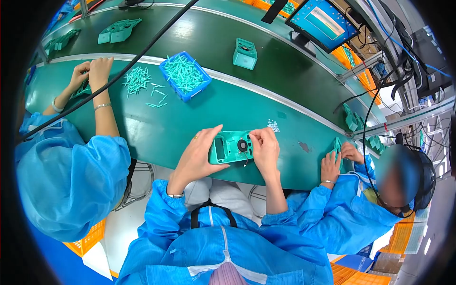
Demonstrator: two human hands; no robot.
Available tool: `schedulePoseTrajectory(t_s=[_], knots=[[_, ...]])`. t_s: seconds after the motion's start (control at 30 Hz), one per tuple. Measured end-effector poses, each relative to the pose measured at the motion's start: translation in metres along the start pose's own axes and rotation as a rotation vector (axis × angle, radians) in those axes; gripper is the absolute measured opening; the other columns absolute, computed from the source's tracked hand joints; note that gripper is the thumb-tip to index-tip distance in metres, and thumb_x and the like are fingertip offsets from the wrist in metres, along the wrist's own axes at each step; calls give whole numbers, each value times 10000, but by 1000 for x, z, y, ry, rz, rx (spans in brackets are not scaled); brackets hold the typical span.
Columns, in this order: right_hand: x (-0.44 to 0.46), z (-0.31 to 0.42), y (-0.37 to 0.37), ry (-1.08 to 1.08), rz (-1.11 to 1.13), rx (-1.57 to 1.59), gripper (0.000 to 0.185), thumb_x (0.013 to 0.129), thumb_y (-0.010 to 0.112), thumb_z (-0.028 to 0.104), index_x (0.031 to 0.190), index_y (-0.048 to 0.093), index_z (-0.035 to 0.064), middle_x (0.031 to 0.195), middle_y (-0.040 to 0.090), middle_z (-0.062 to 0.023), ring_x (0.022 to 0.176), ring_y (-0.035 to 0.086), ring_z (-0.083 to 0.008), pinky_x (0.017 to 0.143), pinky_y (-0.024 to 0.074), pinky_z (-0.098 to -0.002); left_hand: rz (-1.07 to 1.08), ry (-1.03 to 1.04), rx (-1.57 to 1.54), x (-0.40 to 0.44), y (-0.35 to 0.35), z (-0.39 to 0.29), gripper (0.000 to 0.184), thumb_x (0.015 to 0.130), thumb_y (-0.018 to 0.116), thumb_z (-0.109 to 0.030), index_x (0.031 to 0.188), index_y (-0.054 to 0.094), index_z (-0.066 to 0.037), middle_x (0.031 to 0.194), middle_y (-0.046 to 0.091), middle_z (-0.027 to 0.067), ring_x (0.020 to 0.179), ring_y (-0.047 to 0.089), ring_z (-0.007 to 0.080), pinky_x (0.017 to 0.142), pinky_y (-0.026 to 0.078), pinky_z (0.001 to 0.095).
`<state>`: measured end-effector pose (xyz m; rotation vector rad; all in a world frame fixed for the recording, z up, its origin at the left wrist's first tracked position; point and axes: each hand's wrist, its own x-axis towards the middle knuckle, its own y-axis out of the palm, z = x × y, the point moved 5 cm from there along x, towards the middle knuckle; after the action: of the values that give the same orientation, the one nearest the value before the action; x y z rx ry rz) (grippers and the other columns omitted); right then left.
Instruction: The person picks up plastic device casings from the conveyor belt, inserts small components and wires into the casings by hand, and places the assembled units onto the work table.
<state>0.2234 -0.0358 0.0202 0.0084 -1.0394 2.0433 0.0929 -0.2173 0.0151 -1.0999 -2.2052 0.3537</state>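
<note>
A green plastic housing (pixel 229 148) lies open side up near the front edge of the bench. It has a rectangular window at its left end and a round black speaker (pixel 242 145) toward its right, with a short wire at the lower edge. My left hand (pixel 198 151) grips the left end, thumb along the near side and fingers along the far side. My right hand (pixel 266 151) is closed in a pinch over the right end, beside small square openings; whatever its fingertips hold is hidden. Small whitish pieces (pixel 273 125) lie just beyond my right hand.
A blue bin (pixel 185 76) of green sticks stands at the back left, beside a loose pile (pixel 137 80). Co-workers' hands (pixel 97 76) work at left and others (pixel 332 164) at right. Another housing (pixel 245 53) rests on the dark belt. A black cable (pixel 142 50) crosses the upper left.
</note>
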Motion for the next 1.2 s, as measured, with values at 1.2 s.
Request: schedulePoseTrajectory(t_s=[1.2], knots=[[13, 27, -12, -332, 404, -392, 158, 947, 662, 22, 1089, 714, -22, 1024, 648, -135, 906, 682, -327, 736, 548, -427, -6, -15, -3, 2, 0, 2, 1013, 630, 962, -204, 1514, 492, -52, 1391, 592, 196, 1290, 572, 402, 1099, 457, 485]])
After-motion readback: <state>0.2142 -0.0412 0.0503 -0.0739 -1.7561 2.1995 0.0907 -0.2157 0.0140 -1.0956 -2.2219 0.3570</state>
